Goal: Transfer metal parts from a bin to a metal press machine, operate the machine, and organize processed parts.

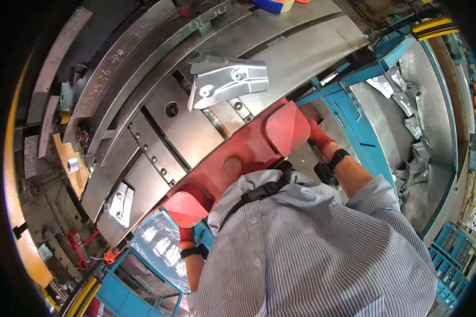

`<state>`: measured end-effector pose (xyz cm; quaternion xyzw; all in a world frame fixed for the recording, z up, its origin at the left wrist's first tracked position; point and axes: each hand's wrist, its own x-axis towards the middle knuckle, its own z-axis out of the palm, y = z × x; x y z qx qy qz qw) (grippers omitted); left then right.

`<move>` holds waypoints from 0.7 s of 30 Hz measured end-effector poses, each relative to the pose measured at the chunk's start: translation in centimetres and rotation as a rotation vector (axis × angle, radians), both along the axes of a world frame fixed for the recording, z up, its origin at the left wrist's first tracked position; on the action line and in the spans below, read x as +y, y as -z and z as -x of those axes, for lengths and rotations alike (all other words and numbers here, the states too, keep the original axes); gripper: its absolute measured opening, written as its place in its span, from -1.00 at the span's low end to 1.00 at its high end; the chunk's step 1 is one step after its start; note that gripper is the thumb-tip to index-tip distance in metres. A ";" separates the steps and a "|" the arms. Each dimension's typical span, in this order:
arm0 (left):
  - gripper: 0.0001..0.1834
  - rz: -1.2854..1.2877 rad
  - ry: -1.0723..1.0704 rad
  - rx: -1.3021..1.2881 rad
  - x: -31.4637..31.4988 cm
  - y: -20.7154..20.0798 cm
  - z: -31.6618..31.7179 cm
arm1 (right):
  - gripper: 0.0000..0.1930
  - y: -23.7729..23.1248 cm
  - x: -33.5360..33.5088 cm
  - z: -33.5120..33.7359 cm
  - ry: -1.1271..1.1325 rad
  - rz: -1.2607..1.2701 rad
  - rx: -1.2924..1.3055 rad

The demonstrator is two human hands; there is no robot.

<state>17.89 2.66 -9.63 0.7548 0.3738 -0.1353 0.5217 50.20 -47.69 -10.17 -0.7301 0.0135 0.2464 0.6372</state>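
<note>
My left hand [186, 236], in a red glove, reaches up beneath the left red rounded cover [185, 209] of a red control bar [211, 177]. The right red rounded cover [287, 128] hides most of my red-gloved right hand [318, 136]. Neither hand's fingers show, so what they touch cannot be made out. Between the covers sits a round brownish knob [232, 165]. Beyond the bar, a bent, shiny stamped metal part [232, 84] rests tilted on the steel press bed [195, 140]. Toward the bed's left end lies a smaller-looking stamped part [121, 203].
At right stands a blue-framed metal trough [378, 124] with several stamped parts along it. A blue bin [143, 240] at lower left also holds several parts. Curved steel bars [127, 68] edge the bed's far side. A white roll [72, 165] sits on a wooden board [63, 153].
</note>
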 end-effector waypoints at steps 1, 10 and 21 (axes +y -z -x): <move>-0.60 -0.015 0.014 -0.001 -0.1 -0.3 -0.4 | -0.43 -0.3 0.2 0.3 0.024 -0.004 0.023; -0.63 -0.228 -0.172 0.008 4.4 -8.4 -4.5 | -0.47 1.3 -4.1 -3.1 0.097 0.476 -0.046; -0.62 -0.765 -0.024 -0.499 9.2 -29.4 -31.5 | 0.08 -14.9 14.6 -12.6 -0.372 0.940 -1.006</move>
